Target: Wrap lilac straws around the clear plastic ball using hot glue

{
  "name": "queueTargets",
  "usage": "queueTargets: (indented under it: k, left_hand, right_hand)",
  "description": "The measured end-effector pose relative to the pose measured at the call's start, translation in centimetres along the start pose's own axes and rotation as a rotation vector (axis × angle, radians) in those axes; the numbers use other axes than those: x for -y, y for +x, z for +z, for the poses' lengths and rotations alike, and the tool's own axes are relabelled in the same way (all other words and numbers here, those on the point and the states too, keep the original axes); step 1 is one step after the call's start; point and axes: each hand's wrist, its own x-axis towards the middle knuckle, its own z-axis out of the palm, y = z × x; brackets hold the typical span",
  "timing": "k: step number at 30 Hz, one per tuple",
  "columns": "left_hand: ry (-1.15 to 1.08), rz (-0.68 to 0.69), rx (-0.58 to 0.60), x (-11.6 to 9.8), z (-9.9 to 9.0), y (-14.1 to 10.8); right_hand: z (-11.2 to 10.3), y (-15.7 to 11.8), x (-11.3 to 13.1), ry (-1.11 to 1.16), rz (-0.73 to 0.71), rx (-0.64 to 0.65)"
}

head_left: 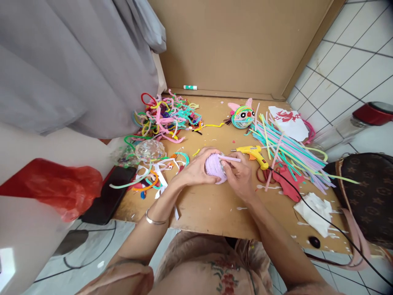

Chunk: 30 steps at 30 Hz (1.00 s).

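Observation:
Above the middle of the table, my left hand (198,169) is wrapped round a ball (214,166) covered in lilac pipe cleaner. A lilac pipe cleaner end (231,158) sticks out to the right from the ball. My right hand (238,174) pinches at the ball's right side, its fingers closed by that loose end. Just beyond the right hand lies a yellow glue gun (253,153) with a black cord. Behind it stands a finished-looking ball figure (242,116) with pink ears, eyes and coloured strands.
A tangle of coloured pipe cleaners (167,116) fills the back left, near a clear ball (150,150) and scraps. Straight pipe cleaners (291,151), red felt (287,180), scissors (262,175) and a tissue (315,213) lie right. A brown bag (365,196) stands at the right edge.

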Motion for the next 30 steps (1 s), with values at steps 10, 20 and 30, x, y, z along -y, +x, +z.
queueTargets:
  k: [10, 20, 30]
  left_hand:
    - [-0.011, -0.007, 0.055, 0.4, -0.9, -0.2]
    - [-0.101, -0.046, 0.086, 0.5, -1.3, -0.1]
    - [-0.084, -0.010, 0.022, 2.0, -0.8, 0.3]
  right_hand:
    - [-2.8, 1.1, -3.8, -0.580, 0.218, -0.112]
    - [-3.7, 1.5, -6.3, -1.071, 0.609, 0.180]
    - [-3.7, 1.5, -6.9, -1.046, 0.649, 0.152]
